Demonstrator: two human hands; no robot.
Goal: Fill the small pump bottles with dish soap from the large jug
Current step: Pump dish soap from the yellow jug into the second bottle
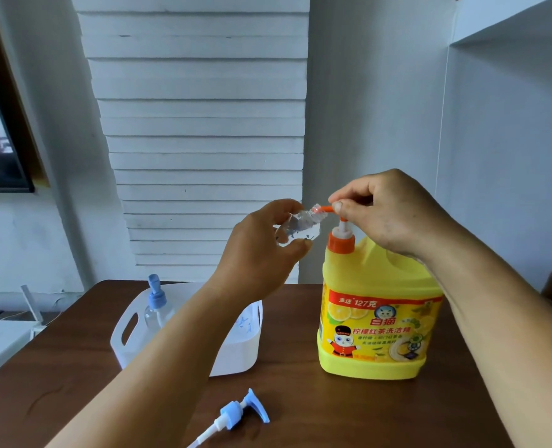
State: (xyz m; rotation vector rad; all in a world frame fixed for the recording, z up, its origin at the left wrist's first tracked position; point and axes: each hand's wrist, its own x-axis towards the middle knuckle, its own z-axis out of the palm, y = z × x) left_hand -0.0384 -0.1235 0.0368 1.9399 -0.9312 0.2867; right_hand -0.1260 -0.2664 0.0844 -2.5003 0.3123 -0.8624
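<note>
**Mia:** Brown wooden table (300, 399), with a white wall and white slats behind it. What is the biggest thing on it?

**Ben:** The big yellow plastic soap jug (378, 318). It stands up straight on the right side, so I think the soap can come out of the orange pump (341, 234) on top.

**Mia:** And the white plastic basket (235, 357)?

**Ben:** It sits to the left of the jug. A clear little bottle with a blue pump top (156, 305) stands inside. I think it waits there for its turn.

**Mia:** What do the hands do?

**Ben:** The right hand (387, 211) is on the orange pump. Its fingers are curled over the pump head and the thumb pinches the spout. It looks ready to push down. The left hand (261, 247) holds a small clear open bottle (300, 226). Its fingers and thumb curl around it. The bottle is up in the air and tipped, with its mouth right at the orange spout, so the soap can go in.

**Mia:** Is there soap in it?

**Ben:** I cannot tell.

**Mia:** And the smallest thing?

**Ben:** A loose blue pump top with a white tube (235, 415). It lies on the table near the front, probably taken off so the bottle is open.
</note>
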